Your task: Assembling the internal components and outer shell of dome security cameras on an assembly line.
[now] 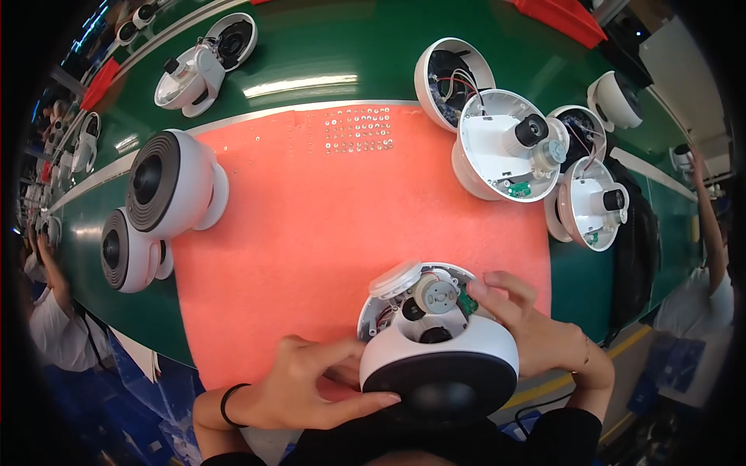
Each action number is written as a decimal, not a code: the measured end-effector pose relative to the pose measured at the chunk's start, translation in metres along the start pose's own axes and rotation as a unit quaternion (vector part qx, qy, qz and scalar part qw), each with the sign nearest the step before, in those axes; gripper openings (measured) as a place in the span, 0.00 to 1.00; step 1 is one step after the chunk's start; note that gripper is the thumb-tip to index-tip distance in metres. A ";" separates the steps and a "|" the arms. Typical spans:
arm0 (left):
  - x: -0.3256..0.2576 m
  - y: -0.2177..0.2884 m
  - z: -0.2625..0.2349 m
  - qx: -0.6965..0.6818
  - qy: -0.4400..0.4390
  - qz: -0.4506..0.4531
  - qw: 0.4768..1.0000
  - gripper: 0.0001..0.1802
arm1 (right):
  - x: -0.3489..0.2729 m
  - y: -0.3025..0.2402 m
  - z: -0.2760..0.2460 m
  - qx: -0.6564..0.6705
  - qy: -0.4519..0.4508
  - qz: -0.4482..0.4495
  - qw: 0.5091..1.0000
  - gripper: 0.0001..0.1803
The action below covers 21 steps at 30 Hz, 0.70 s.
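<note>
Nearest, both bare hands grasp one rounded white plastic housing at the near edge of the mat, its broad matt black disc facing the person's body. The left hand cups the housing's left side, thumb laid on the disc's left edge, some fingers hidden behind the shell; the right hand curls round its right side, fingertips at the far right rim, just beside a small green circuit board. Between the hands the shell gapes open on its far side, showing one round silvery metal motor. Under this work spreads a soft, orange-pink cloth mat. Farther left stand two closed white globes with black, concentrically ridged faces, one nearer than the other. Right of the mat's middle sit two opened white housings, smooth and bowl-shaped, each wired to a dark-lined half shell and carrying one black cylindrical lens. Toward the mat's far edge lie rows of tiny round metal pieces, too small to count surely. Beyond, the glossy green tabletop bears one more opened white unit far left and one white, dark-faced unit far right.
</note>
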<state>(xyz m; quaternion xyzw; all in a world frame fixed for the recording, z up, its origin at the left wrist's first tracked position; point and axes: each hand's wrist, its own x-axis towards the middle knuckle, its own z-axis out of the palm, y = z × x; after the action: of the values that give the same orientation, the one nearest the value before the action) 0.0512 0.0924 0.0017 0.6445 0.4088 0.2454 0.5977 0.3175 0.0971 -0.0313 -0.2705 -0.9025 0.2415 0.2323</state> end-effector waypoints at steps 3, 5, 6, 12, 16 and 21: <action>-0.003 -0.003 0.001 -0.046 0.025 -0.045 0.998 0.15 | -0.005 0.010 -0.023 0.037 -0.036 -0.009 0.999 0.15; -0.005 -0.005 0.003 -0.038 0.037 -0.047 0.997 0.15 | -0.005 -0.004 -0.027 0.213 0.004 0.123 0.969 0.17; -0.004 -0.005 0.004 -0.041 0.038 -0.046 0.997 0.15 | -0.005 -0.010 -0.029 0.376 0.049 0.254 0.890 0.21; -0.006 0.001 0.005 0.061 0.063 -0.006 0.996 0.15 | 0.021 -0.001 -0.034 0.369 -0.028 0.305 0.878 0.15; -0.001 0.006 0.005 0.218 0.091 0.039 0.971 0.19 | 0.035 0.004 -0.037 0.281 -0.052 0.289 0.914 0.13; 0.003 0.004 0.004 0.351 0.067 0.011 0.934 0.24 | 0.036 0.005 -0.029 0.169 -0.011 0.249 0.954 0.15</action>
<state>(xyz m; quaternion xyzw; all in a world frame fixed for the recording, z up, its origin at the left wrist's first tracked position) 0.0570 0.0933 0.0043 0.7997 0.5008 0.1356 0.3020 0.3090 0.1318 -0.0011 -0.4406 -0.7552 0.4433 0.1975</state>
